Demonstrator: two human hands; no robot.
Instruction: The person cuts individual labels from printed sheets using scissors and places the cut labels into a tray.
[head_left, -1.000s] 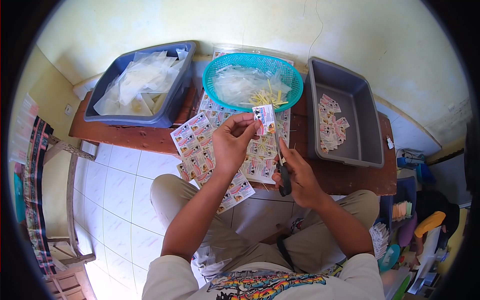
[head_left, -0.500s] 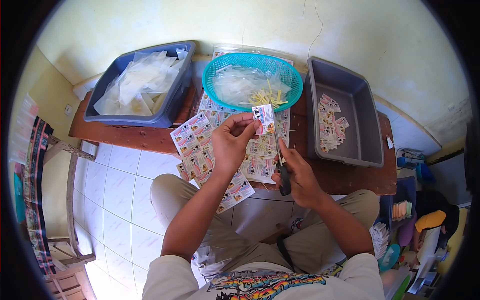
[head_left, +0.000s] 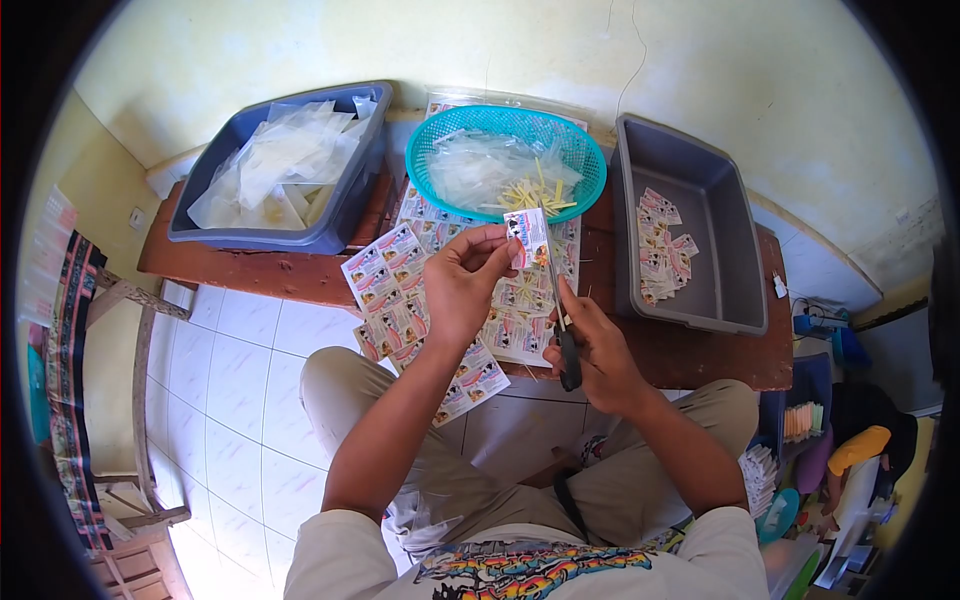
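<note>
Between thumb and fingers, my left hand [head_left: 468,280] pinches a small printed label [head_left: 526,238] by its left side. My right hand [head_left: 600,355] is closed on a pair of scissors [head_left: 566,345] with black handles, blades pointing up along the label's right edge. Whether the blades touch the paper I cannot tell. Under my hands lie sheets of uncut printed labels [head_left: 390,270], some hanging over the bench's front edge. Several cut labels [head_left: 662,250] rest in a grey tub [head_left: 735,230] to the right.
A turquoise basket [head_left: 425,122] behind my hands holds clear plastic bags and yellowish strips [head_left: 535,192]. At left, a blue-grey tub [head_left: 350,220] is heaped with translucent sheets [head_left: 285,160]. All stand on a reddish wooden bench [head_left: 220,262] by the wall. Another person [head_left: 865,440] is at far right.
Both hands, the label and the scissors stay almost exactly where they were. The person at far right has shifted an arm slightly.
</note>
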